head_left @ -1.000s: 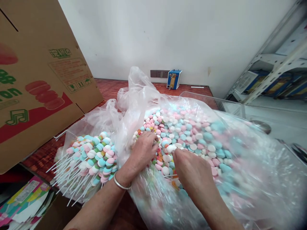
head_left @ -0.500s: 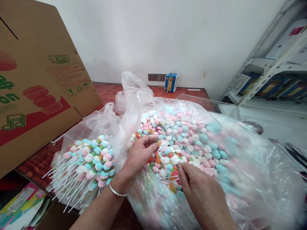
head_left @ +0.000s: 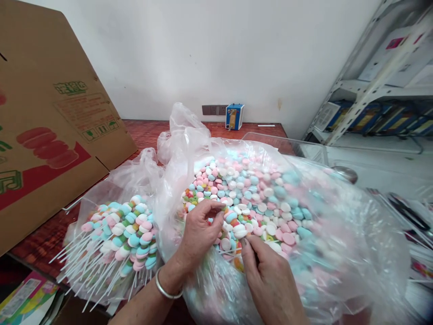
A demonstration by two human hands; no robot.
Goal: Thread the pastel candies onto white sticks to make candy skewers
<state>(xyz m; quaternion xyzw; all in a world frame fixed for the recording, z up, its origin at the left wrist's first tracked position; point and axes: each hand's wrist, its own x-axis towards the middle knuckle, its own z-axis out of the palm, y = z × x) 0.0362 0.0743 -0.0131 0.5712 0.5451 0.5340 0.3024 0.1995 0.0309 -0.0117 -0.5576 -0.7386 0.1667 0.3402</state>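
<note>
A big clear plastic bag (head_left: 338,253) lies open before me, filled with loose pastel candies (head_left: 257,198) in pink, blue and white. My left hand (head_left: 199,232), with a metal bangle at the wrist, curls its fingers together over the near candies in a pinch; what it holds is too small to name. My right hand (head_left: 267,275) pinches a thin white stick (head_left: 230,250) at the bag's near edge. To the left, a second clear bag holds finished candy skewers (head_left: 125,230) with white sticks pointing toward me.
A large printed cardboard box (head_left: 50,135) leans at the left on the red-brown wooden table (head_left: 145,131). A small blue device (head_left: 234,116) stands by the wall socket. Metal shelving (head_left: 382,90) with boxes rises at the right. Colourful printed sheets (head_left: 27,298) lie below left.
Both hands drew back slightly toward me out of the candy pile. The left hand turned and curled its fingers up; the right hand closed on a white stick.
</note>
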